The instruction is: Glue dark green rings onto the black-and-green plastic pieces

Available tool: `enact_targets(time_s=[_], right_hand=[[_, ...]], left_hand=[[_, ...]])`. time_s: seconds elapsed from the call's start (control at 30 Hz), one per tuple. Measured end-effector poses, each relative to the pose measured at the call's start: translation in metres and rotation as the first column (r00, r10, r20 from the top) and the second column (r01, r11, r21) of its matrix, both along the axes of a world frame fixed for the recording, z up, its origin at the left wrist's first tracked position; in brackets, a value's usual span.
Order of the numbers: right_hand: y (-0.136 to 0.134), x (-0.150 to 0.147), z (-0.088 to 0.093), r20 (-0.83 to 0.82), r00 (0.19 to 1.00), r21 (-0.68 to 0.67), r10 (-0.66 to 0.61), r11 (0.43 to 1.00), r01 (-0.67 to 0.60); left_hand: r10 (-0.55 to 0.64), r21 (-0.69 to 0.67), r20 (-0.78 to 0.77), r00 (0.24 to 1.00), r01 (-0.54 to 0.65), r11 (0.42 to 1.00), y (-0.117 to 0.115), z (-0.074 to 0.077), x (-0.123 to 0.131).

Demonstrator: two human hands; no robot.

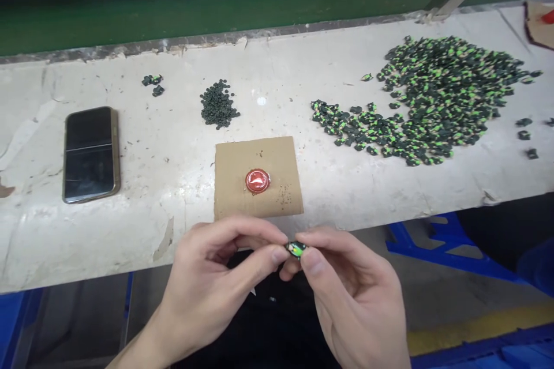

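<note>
Between my two hands, just off the table's front edge, is a small black-and-green piece (296, 249). My left hand (225, 277) pinches its left end between thumb and forefinger. On the other end, the thumb and forefinger of my right hand (350, 294) close in the same way. Beyond my fingers lies a cardboard square (229, 179) with a round red disc (258, 181), glossy on top, at its middle. Many similar black-and-green pieces (450, 92) form a large heap at the right. A smaller pile of tiny dark discs (217, 105) lies behind the cardboard.
A phone (90, 155) lies on the worn white table (147, 230) at the left. A few dark-green pieces (153, 82) sit behind it. Loose pieces (524, 134) and another cardboard scrap (539, 29) are at the far right. A blue frame (450, 242) stands below the table.
</note>
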State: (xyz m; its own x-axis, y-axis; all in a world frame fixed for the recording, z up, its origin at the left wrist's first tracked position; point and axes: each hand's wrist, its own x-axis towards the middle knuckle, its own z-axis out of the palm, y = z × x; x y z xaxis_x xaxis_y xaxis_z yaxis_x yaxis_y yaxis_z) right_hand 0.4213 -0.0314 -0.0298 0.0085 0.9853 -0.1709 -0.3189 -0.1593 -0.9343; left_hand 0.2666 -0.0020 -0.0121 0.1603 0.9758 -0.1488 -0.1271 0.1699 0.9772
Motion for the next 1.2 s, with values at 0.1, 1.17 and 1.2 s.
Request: enact_targets(time_s=[0.1, 1.17, 1.2], right_hand=[[0.0003, 0.0017, 0.0007, -0.042, 0.999, -0.035, 0.029, 0.999, -0.031], [-0.0001, -0.0044, 0.0002, -0.220, 0.975, -0.104, 0.010, 0.994, -0.034], [-0.0001, -0.0045, 0.0001, -0.220, 0.976, -0.108, 0.008, 0.994, -0.033]], left_hand=[[-0.046, 0.025, -0.015, 0.999, 0.047, 0.999, 0.0032, 0.0041, -0.0009], [0.059, 0.115, -0.027, 0.998, -0.056, 0.992, 0.0001, 0.0025, 0.0013], [0.062, 0.102, -0.024, 0.998, -0.059, 0.993, 0.0001, 0.0025, 0.0015]])
